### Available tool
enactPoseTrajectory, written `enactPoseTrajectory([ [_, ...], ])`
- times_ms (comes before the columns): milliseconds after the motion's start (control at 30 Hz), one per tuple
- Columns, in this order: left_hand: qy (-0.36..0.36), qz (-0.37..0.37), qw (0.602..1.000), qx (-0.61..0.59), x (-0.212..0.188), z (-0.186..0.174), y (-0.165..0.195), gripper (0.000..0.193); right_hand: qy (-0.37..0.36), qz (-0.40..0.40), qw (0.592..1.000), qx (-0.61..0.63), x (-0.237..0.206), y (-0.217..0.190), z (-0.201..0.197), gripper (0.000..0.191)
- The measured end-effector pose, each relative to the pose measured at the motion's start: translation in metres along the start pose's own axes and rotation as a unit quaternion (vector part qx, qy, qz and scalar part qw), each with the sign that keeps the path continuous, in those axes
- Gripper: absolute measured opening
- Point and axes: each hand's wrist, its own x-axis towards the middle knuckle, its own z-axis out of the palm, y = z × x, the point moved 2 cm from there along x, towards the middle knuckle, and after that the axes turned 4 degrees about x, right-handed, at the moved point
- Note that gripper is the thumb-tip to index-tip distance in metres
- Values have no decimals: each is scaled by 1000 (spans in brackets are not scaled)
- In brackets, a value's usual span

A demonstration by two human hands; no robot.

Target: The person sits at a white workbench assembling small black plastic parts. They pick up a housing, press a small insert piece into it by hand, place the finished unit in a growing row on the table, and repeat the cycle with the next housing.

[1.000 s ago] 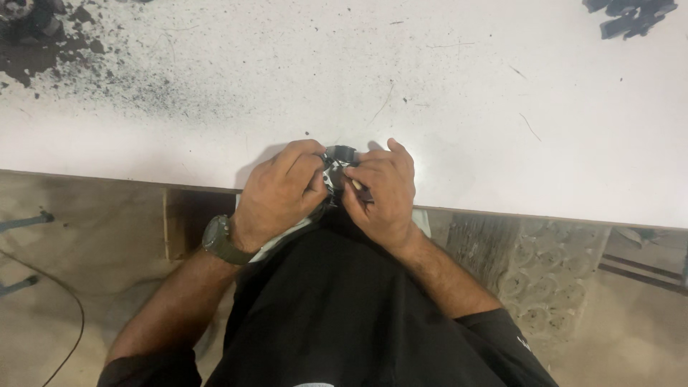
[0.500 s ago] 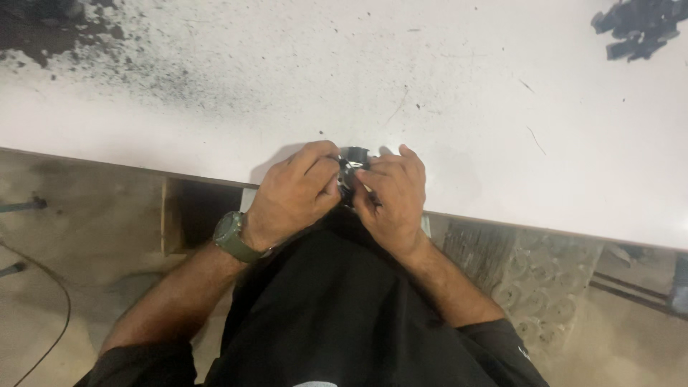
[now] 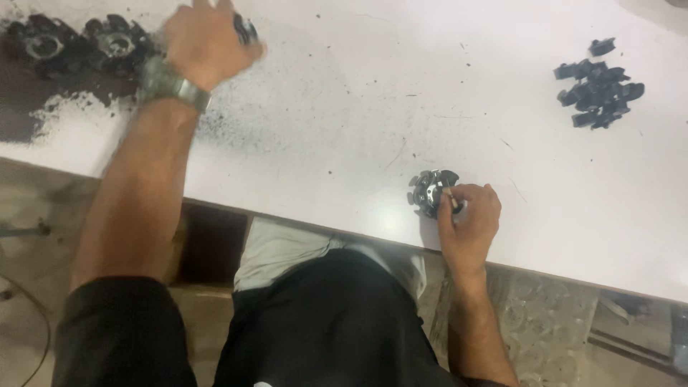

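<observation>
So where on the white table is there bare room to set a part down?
The widest bare patch of the white table lies between the left hand and the pile of small black pieces, above the round black part at the right hand. The far left is crowded: two round black assemblies and dark dust.

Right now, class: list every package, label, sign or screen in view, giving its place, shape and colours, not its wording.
None in view: only a wristwatch on the left hand, face not visible, and unlabelled black parts on the white table.
</observation>
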Motion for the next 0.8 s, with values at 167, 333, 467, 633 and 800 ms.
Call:
enactPoseTrajectory([
  [167,-15,101,995,-4,-59,39,63,94,-4,9,1000,4,5,21,-7,21],
  [333,7,280,947,-158,-130,77,121,92,1,7,1000,-18,18,43,-11,20],
  [467,-41,296,934,-197,-140,86,137,104,35,18,998,41,7,42,-22,19],
  [633,87,276,929,-230,-152,75,142,66,31,13,981,192,-22,0,5,21],
  [800,56,216,953,-207,-152,100,155,25,-5,-5,988,152,-18,-38,28,21],
])
